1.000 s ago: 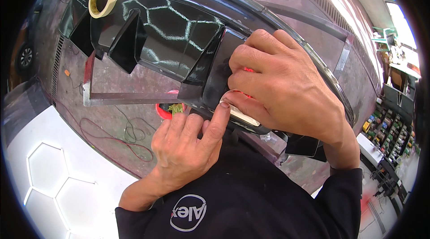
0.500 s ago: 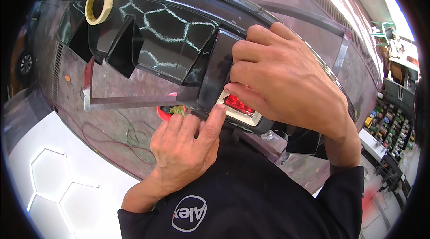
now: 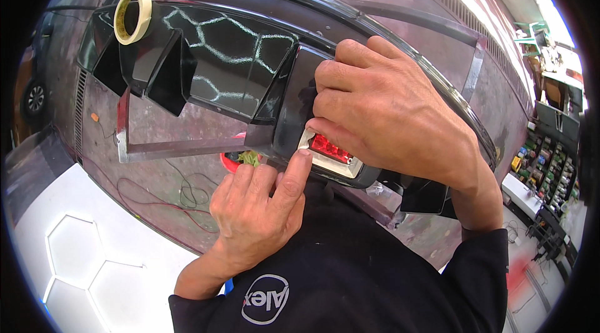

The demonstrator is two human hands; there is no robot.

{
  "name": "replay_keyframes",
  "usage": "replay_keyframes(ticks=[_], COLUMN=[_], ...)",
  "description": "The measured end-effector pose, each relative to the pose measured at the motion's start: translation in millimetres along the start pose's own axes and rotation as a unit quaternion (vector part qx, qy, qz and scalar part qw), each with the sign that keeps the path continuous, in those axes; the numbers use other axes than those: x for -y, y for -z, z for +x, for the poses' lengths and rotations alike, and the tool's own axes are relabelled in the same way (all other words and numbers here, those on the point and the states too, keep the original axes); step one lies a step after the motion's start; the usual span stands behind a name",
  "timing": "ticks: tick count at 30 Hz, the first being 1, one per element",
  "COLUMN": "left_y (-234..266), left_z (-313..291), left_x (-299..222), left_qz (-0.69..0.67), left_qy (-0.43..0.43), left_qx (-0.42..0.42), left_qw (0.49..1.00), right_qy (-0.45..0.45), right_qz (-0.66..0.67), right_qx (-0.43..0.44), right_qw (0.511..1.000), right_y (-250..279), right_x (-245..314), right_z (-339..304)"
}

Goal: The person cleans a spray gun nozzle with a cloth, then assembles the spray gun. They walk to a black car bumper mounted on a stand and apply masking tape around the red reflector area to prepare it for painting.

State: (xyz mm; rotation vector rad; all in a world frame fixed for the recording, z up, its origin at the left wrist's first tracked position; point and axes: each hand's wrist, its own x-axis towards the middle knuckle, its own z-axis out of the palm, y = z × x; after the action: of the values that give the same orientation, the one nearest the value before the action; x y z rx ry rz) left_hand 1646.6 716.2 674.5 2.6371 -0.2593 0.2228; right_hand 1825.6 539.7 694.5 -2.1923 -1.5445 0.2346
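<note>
A glossy black car bumper point(image 3: 284, 108) lies across the view in front of me. Set in it is a small red lamp point(image 3: 329, 147), bordered by pale masking tape point(image 3: 334, 167). My right hand point(image 3: 400, 108) arches over the lamp with bent fingers, its thumb at the tape's upper left corner in a pinch; the fingertips are partly hidden. From below, my left hand point(image 3: 259, 208) points its index finger onto the tape at the lamp's left corner, its other fingers curled and holding nothing. A roll of masking tape point(image 3: 145, 15) stands on the bumper's far left.
A grey metal frame point(image 3: 181, 147) supports the bumper. Below it sit a red tub point(image 3: 230, 163) with a yellow-green cloth point(image 3: 251, 157) and loose hoses point(image 3: 150, 203) on the floor. At right, racks of small containers point(image 3: 544, 161) stand along the side; a car wheel point(image 3: 35, 99) shows far left.
The bumper and right hand sit slightly further left and lower in view. Both hands keep nearly the same pose at the lamp's taped edge.
</note>
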Motion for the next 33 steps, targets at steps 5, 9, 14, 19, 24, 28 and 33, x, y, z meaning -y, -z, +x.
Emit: replay_keyframes(ticks=[5,9,14,19,24,28,33], left_y=[0.1,-0.4,-0.1,0.2,-0.3,-0.4,-1.2], left_z=[-0.1,0.0,1.1,1.6,1.4,2.0,0.6], left_x=[0.8,0.5,0.0,-0.3,-0.6,-0.1,2.0], left_qz=[0.0,-0.001,0.004,0.006,0.007,0.005,-0.022], left_qy=[0.002,0.002,0.003,0.003,0.004,0.001,-0.008], left_qx=[0.005,0.003,0.003,0.002,0.004,0.002,-0.01], left_qw=[1.0,1.0,1.0,1.0,1.0,1.0,1.0], right_qy=[-0.002,-0.011,-0.023,-0.03,-0.035,-0.036,-0.069], right_qz=[-0.006,-0.021,-0.031,-0.018,-0.016,-0.02,0.009], right_qx=[-0.008,-0.006,-0.016,-0.022,-0.011,-0.008,-0.023], right_qw=[1.0,1.0,0.999,0.999,0.999,0.999,0.997], right_y=[-2.8,-2.2,4.1,2.1,2.2,3.5,1.4], right_x=[-1.0,-1.6,-10.4,-19.3,-20.2,-21.8,-36.8], right_z=[0.7,-0.3,0.0,-2.4,-1.7,0.4,1.6])
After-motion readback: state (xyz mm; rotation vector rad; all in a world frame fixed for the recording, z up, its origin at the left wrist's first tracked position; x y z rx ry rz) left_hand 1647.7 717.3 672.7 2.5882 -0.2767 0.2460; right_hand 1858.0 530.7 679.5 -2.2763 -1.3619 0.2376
